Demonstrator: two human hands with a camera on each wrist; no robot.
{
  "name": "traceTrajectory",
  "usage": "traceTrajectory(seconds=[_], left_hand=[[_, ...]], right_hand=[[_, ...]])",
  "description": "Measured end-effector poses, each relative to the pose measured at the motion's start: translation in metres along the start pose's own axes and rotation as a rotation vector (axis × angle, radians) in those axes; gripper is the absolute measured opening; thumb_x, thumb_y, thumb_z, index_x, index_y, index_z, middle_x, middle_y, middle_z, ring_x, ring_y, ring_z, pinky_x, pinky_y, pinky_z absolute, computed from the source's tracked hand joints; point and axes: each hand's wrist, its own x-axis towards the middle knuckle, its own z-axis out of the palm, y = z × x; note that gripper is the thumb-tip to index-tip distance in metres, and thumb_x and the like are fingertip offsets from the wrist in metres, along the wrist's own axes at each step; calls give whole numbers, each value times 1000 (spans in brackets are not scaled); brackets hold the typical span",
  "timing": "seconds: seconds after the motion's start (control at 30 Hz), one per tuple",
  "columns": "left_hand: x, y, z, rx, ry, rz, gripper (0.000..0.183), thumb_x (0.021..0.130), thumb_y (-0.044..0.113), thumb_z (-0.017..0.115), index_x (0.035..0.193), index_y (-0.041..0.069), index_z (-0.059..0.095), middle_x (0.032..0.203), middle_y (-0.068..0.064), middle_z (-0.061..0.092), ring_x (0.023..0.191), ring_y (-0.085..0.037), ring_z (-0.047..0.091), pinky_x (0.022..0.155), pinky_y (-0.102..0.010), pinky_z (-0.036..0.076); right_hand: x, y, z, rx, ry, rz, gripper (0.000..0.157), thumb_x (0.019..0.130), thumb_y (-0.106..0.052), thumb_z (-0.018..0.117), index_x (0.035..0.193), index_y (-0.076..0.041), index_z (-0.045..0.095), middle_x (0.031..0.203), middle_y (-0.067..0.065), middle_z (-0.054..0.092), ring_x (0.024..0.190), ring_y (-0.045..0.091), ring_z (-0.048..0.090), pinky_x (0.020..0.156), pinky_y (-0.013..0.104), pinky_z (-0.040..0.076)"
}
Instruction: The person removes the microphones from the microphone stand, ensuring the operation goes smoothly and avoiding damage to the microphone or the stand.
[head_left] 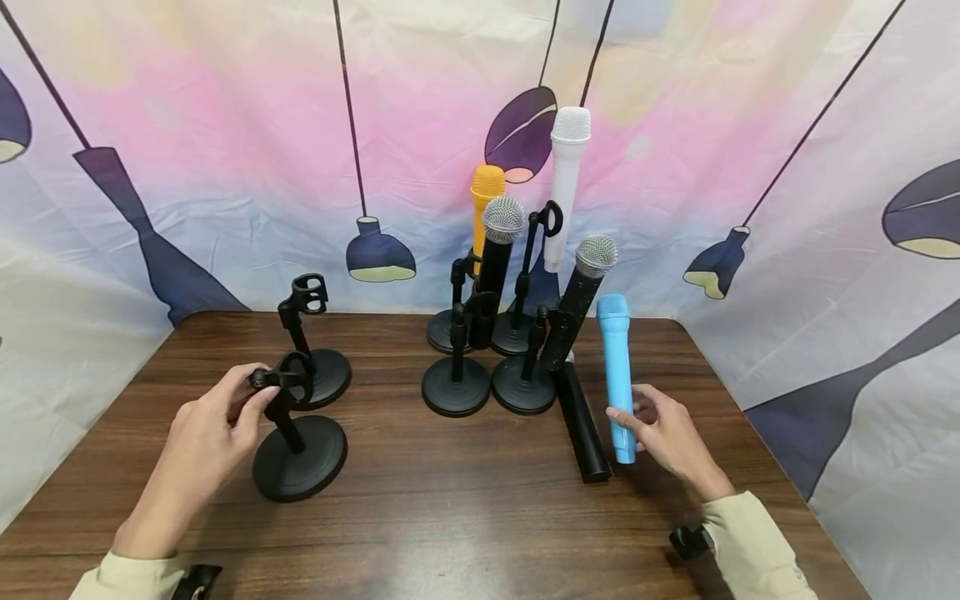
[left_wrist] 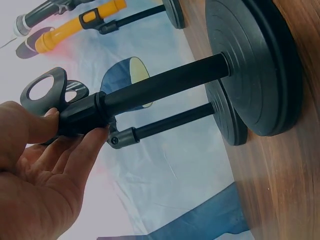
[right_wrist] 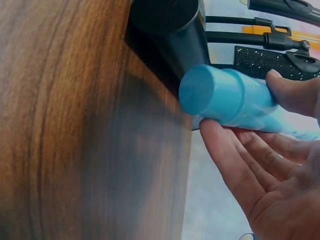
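Observation:
My left hand [head_left: 212, 442] pinches the neck of a black desk microphone stand [head_left: 300, 458] between thumb and fingers, just below its empty ring clip. In the left wrist view the stand's round base [left_wrist: 260, 65] is at the wood surface. Low on its handle, a light blue microphone [head_left: 618, 375] is held upright by my right hand [head_left: 667, 429], thumb on one side and fingers on the other. The right wrist view shows its round bottom end [right_wrist: 196, 90] facing the camera. Beside it, a black microphone [head_left: 581, 425] lies on the table.
Another clip-topped stand [head_left: 327, 379] is behind the left one. In the middle are several stands, bearing a yellow microphone [head_left: 487, 187] and black ones with silver heads [head_left: 495, 258] [head_left: 581, 292]. A white microphone [head_left: 567, 167] rises at the back of the wooden table [head_left: 450, 533], before a patterned cloth [head_left: 262, 108].

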Motion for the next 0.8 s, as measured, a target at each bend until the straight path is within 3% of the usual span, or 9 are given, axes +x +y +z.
traceTrajectory(seconds=[0.1,0.3,0.37,0.47,0.57,0.7,0.8], left_hand=[[0,-4,-1,7,7,-4,24,95,5,71,118,3,65,95,-17,75,76,-10,67,62,-8,40],[2,-9,-4,19,17,-5,24,94,3,71,118,3,65,97,-19,75,79,4,61,63,-6,39],[3,-9,-4,27,19,-8,24,95,3,70,118,2,65,97,-19,75,77,-3,66,62,-11,43],[4,-11,-6,32,11,-21,23,96,3,69,118,1,64,98,-21,74,78,-29,73,61,-31,52],[4,-12,-7,37,5,-30,22,97,4,67,118,0,63,97,-22,74,80,-43,71,60,-46,51],[5,-15,-8,50,11,-31,22,97,4,68,118,1,63,95,-20,74,79,-42,70,60,-42,50],[6,-18,-8,61,18,-30,22,96,5,68,118,2,63,94,-18,74,76,-31,70,61,-42,49]], right_hand=[[0,3,0,-12,-44,28,64,97,-36,71,139,8,50,110,23,66,88,26,68,61,35,59],[0,9,2,-19,-101,67,72,97,-37,71,142,12,45,105,21,66,82,24,69,58,34,58],[-1,9,2,-18,-116,82,73,96,-38,71,143,12,44,104,21,67,79,23,69,58,35,58],[-1,10,2,-23,-133,100,72,96,-38,72,141,12,46,103,21,67,78,23,69,57,35,58],[0,11,4,-27,-144,113,70,96,-37,72,139,12,48,103,20,67,77,23,69,56,35,58],[1,11,5,-21,-164,132,69,96,-38,72,137,13,50,101,19,67,76,22,69,56,36,58],[2,11,6,-22,-182,155,71,97,-39,70,138,15,48,100,18,67,75,22,69,57,37,59]])
